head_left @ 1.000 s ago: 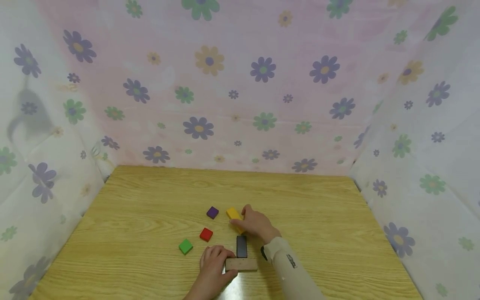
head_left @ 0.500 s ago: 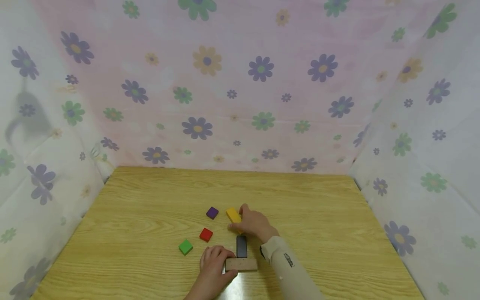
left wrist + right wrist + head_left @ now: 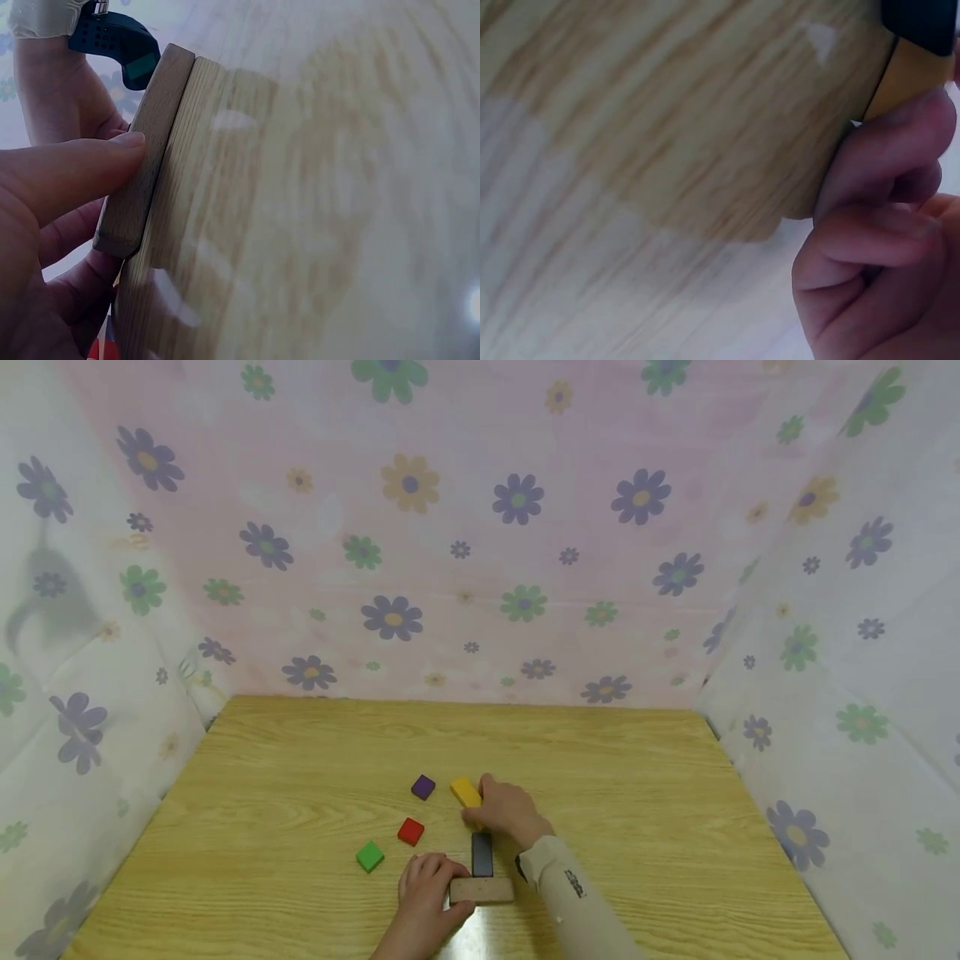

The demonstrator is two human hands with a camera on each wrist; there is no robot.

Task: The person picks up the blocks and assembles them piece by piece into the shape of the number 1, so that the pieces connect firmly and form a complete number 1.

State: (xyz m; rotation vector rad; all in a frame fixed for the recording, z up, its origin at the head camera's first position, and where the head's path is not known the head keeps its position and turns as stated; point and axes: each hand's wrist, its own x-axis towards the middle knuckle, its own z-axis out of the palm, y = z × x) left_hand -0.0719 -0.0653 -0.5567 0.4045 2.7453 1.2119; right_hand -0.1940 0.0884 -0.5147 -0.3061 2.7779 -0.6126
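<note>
My left hand holds the left end of a plain wooden block, thumb on its near side and fingers on the far side. In the left wrist view the thumb presses the long face of that wooden block. A black block stands out from the middle of its far side, making a T shape. Just beyond, my right hand grips a yellow block lying at a slant. In the right wrist view its curled fingers lie against the yellow block, partly hiding it.
Left of the hands, a purple square block, a red one and a green one lie apart on the wood-grain table. Flower-printed cloth rises behind the table and at both sides.
The right thumb has slid slightly, and a bit less of the yellow block shows. My left hand, the wooden block and the black block hold their places.
</note>
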